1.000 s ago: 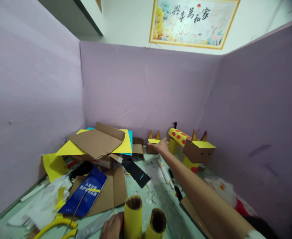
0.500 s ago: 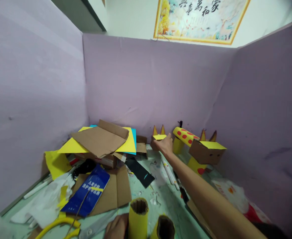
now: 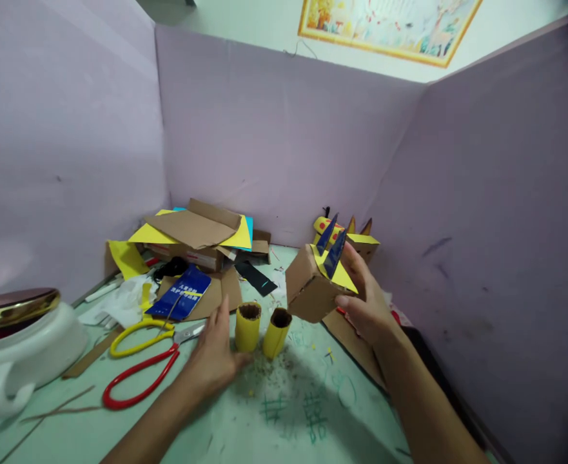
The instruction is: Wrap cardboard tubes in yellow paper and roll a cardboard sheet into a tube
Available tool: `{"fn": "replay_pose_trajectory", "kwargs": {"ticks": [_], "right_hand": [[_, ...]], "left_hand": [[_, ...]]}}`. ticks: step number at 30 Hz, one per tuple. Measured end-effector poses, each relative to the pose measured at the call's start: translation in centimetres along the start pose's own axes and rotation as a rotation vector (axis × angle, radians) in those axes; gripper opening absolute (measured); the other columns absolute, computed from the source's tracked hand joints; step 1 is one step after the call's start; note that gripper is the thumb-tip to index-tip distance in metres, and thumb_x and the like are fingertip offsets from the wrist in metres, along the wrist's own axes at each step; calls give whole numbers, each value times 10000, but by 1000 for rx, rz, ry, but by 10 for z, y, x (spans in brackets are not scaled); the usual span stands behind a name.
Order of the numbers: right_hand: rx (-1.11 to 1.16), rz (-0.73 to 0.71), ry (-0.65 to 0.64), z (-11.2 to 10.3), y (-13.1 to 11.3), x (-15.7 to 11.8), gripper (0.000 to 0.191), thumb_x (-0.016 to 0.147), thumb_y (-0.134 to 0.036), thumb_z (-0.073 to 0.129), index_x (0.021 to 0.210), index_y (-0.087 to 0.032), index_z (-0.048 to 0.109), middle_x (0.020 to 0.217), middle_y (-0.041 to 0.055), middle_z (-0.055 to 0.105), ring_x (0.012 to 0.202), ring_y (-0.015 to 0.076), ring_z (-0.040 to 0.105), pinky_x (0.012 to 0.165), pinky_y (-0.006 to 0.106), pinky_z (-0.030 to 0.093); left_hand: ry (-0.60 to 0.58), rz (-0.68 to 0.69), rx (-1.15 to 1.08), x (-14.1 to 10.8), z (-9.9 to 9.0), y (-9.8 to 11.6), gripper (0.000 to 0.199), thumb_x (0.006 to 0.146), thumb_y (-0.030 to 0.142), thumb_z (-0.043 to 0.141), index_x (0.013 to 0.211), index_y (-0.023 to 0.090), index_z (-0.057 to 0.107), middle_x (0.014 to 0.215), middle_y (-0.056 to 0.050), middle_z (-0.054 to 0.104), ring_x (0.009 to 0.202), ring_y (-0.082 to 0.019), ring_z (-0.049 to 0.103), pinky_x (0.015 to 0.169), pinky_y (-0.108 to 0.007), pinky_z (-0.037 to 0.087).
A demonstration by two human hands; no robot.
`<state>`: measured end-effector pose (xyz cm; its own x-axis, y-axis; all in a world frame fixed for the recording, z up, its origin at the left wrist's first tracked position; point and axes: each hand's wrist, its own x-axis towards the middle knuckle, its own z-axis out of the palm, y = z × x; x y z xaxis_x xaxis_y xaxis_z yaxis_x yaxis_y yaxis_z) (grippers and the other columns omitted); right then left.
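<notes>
My right hand grips a small cardboard box head by its right side, holding it above the table. The head has a yellow top and two pointed ears that look dark blue from this side. Beside the left one of two upright yellow cardboard tubes is my left hand, fingers stretched and thumb near the tube's base; I cannot tell whether it touches. A second yellow tube stands just right of it, leaning slightly.
Scissors with red and yellow handles lie at left, near a white lidded pot. Behind them are a blue packet and stacked cardboard. A spotted yellow figure with a cardboard head stands at back right.
My right hand has brought the box head from the back wall toward me, turning it. My left hand now shows with fingers spread beside the tubes. The view has shifted, showing more table.
</notes>
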<state>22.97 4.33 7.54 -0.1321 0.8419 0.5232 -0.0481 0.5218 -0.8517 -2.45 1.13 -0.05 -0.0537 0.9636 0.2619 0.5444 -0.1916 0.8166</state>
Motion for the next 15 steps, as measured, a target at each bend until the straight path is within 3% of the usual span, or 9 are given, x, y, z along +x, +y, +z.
{"fn": "replay_pose_trajectory", "kwargs": {"ticks": [2, 4, 7, 11, 15], "right_hand": [[41, -2, 30, 5, 3, -5, 933, 628, -416, 782, 1419, -293, 303, 1498, 45, 339, 1375, 317, 282, 996, 433, 432], [87, -5, 41, 9, 7, -9, 959, 617, -436, 787, 1424, -292, 289, 1454, 69, 409, 1337, 331, 353, 986, 453, 436], [94, -18, 30, 11, 12, -12, 970, 616, -435, 790, 1428, -287, 281, 1363, 91, 508, 1279, 337, 434, 966, 462, 443], [-9, -11, 19, 12, 14, -13, 954, 626, -417, 784, 1428, -289, 284, 1409, 90, 452, 1292, 341, 412, 947, 440, 456], [-94, -10, -11, 15, 13, -11, 941, 658, -471, 748, 1438, -285, 257, 1396, 101, 461, 1308, 336, 393, 960, 437, 449]], "left_hand": [[75, 28, 50, -6, -6, 7, 797, 635, 332, 639, 1347, 127, 345, 1324, -187, 479, 1202, -324, 475, 982, -485, 386], [93, 46, 74, -15, -7, 16, 547, 750, 403, 498, 1232, 146, 470, 1059, -120, 628, 949, -251, 608, 854, -409, 468], [-16, 51, 104, -31, 6, 27, 394, 794, 389, 416, 1081, 186, 594, 720, -36, 663, 657, -198, 626, 677, -331, 491], [-149, -30, 186, -40, 30, 35, 413, 759, 253, 465, 1149, 211, 596, 765, -63, 706, 705, -247, 663, 658, -344, 477], [-209, -130, 248, -38, 38, 35, 457, 766, 244, 485, 1216, 204, 550, 863, -109, 723, 782, -309, 678, 646, -368, 474]]}}
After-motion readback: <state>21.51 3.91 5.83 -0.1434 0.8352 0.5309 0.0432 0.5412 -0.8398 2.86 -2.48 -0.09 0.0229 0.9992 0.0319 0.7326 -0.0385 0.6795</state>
